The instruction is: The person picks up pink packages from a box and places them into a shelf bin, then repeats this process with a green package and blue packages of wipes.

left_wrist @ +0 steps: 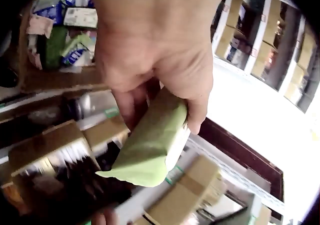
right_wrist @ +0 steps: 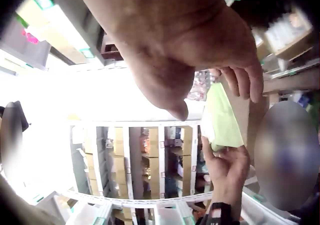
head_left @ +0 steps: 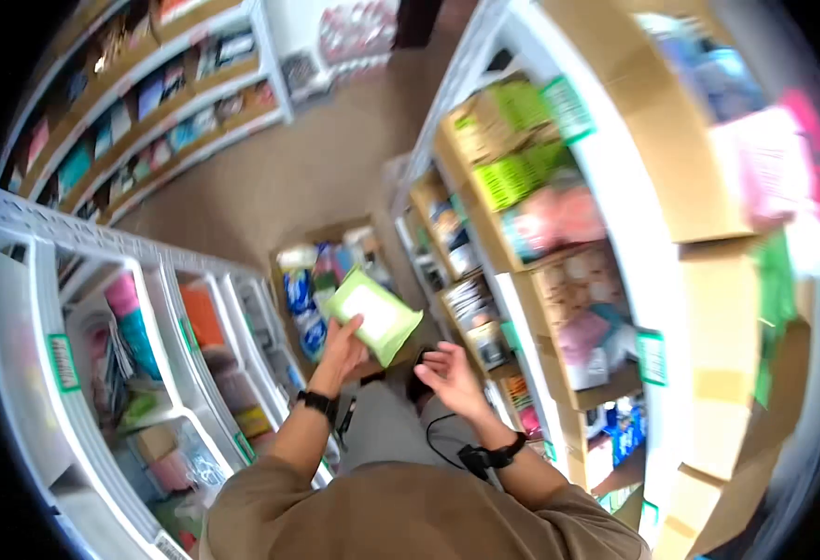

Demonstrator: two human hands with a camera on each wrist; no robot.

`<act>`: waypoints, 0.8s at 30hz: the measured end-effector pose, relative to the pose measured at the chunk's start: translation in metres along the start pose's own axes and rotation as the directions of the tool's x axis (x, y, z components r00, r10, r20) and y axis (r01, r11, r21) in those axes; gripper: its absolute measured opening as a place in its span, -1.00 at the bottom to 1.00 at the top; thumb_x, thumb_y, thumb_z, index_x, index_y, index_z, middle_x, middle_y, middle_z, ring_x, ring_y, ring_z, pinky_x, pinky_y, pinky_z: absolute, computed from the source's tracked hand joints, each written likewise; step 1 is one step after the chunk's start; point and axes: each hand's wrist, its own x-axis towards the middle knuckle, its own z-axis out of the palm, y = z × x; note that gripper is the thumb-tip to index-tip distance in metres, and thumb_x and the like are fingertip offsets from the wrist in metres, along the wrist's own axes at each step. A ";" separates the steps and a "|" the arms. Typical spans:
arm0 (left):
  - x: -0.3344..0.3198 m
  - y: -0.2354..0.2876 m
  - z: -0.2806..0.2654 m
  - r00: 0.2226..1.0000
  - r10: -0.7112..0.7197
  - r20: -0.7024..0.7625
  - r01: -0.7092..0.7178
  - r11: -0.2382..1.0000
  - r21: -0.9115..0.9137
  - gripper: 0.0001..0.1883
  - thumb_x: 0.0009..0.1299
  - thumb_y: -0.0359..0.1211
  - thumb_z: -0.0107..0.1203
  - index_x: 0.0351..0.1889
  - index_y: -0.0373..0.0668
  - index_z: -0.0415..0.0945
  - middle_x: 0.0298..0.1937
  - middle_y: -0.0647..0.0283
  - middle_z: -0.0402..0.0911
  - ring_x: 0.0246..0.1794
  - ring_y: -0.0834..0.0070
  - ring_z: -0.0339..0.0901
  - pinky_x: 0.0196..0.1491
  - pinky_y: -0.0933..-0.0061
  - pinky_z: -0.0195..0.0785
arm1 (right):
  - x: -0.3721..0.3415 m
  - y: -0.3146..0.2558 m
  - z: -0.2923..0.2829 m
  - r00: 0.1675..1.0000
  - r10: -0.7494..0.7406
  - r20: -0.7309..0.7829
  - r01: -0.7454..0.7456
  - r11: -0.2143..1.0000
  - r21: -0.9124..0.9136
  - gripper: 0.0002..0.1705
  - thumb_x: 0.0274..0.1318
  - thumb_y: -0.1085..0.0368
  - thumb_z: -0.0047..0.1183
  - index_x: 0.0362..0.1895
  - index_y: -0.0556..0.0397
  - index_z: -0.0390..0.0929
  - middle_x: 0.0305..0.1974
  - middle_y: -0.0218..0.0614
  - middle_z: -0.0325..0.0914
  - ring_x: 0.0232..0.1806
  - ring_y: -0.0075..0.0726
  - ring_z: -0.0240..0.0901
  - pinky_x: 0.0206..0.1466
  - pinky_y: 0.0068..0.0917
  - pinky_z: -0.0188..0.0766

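A soft green packet (head_left: 393,338) with a white panel is held up over a packed cardboard box (left_wrist: 60,80), in front of the body. It is gripped near one end by the left hand (head_left: 342,347), with the thumb on one face and the fingers on the other, probably so that the limp wrapper is steadied and the panel left uncovered. Nothing appears to be held by the right hand (head_left: 452,378); its fingers are loosely bent, apart from the packet. In the box, blue packs (head_left: 300,291) are packed close among other goods, perhaps to save room. The aisle floor (head_left: 335,149) is flanked by white shelves (head_left: 153,280) and brown cartons (head_left: 533,280), in which goods are grouped. Green-edged labels (head_left: 569,108) are fixed along the shelf fronts, seemingly so that each place can be identified.
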 end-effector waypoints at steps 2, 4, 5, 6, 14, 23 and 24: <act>-0.027 0.032 0.062 0.996 0.060 0.062 -0.065 0.995 0.081 -0.44 0.44 -0.48 0.04 0.38 -0.11 0.14 0.29 0.13 0.41 0.27 0.18 0.43 0.30 0.04 0.36 | -0.002 -0.040 0.008 0.999 -0.052 -0.004 0.052 0.996 0.076 -0.21 0.21 0.15 0.23 0.26 0.27 0.02 0.11 0.05 0.41 0.16 -0.16 0.42 0.16 -0.28 0.44; -0.045 0.057 0.113 0.977 0.104 0.184 -0.123 0.988 0.096 -0.40 0.42 -0.47 0.07 0.40 -0.16 0.10 0.26 0.13 0.44 0.26 0.21 0.44 0.25 0.08 0.40 | -0.015 -0.098 0.011 0.995 -0.066 0.080 0.047 0.976 0.214 -0.17 0.23 0.18 0.22 0.31 0.27 -0.04 0.15 0.04 0.40 0.19 -0.17 0.39 0.19 -0.29 0.40; -0.051 0.065 0.134 0.970 0.110 0.215 -0.136 0.985 0.110 -0.40 0.42 -0.47 0.07 0.40 -0.16 0.10 0.26 0.13 0.44 0.26 0.21 0.44 0.25 0.08 0.40 | -0.024 -0.130 0.016 0.997 -0.078 0.016 0.070 0.956 0.286 -0.22 0.23 0.24 0.22 0.33 0.28 0.02 0.15 -0.04 0.42 0.18 -0.26 0.39 0.20 -0.35 0.38; -0.056 0.072 0.153 0.953 0.172 0.251 -0.202 0.974 0.098 -0.46 0.44 -0.43 0.05 0.35 -0.19 0.13 0.22 0.13 0.47 0.23 0.24 0.47 0.22 0.11 0.43 | -0.028 -0.146 0.017 0.995 -0.104 0.001 0.099 0.949 0.299 -0.22 0.23 0.24 0.22 0.33 0.28 0.02 0.15 -0.04 0.42 0.18 -0.26 0.39 0.20 -0.35 0.38; -0.102 0.134 0.253 0.840 0.198 0.506 -0.346 0.913 0.217 -0.76 0.56 -0.21 -0.07 -0.07 -0.19 0.31 -0.10 0.23 0.57 -0.10 0.49 0.59 -0.05 0.39 0.52 | -0.069 -0.214 -0.023 0.920 -0.367 -0.136 0.391 0.849 0.355 -0.37 0.18 0.30 0.25 0.24 0.27 0.29 0.12 -0.18 0.51 0.14 -0.37 0.43 0.24 -0.40 0.37; -0.105 0.131 0.274 0.717 -0.141 0.682 -0.236 0.872 0.429 -0.46 0.56 -0.19 -0.14 0.36 -0.38 0.18 0.08 0.05 0.59 -0.03 0.27 0.63 -0.09 0.25 0.59 | -0.104 -0.210 -0.067 0.837 -0.495 -0.234 0.543 0.808 0.230 -0.35 0.16 0.29 0.28 0.24 0.22 0.27 0.11 -0.24 0.51 0.15 -0.46 0.40 0.23 -0.44 0.36; -0.104 0.130 0.278 0.717 -0.161 0.678 -0.224 0.868 0.443 -0.46 0.56 -0.19 -0.14 0.36 -0.38 0.18 0.08 0.05 0.59 -0.03 0.27 0.63 -0.09 0.25 0.59 | -0.111 -0.210 -0.068 0.846 -0.465 -0.261 0.527 0.805 0.272 -0.34 0.16 0.28 0.28 0.25 0.23 0.26 0.11 -0.25 0.50 0.16 -0.46 0.38 0.23 -0.44 0.36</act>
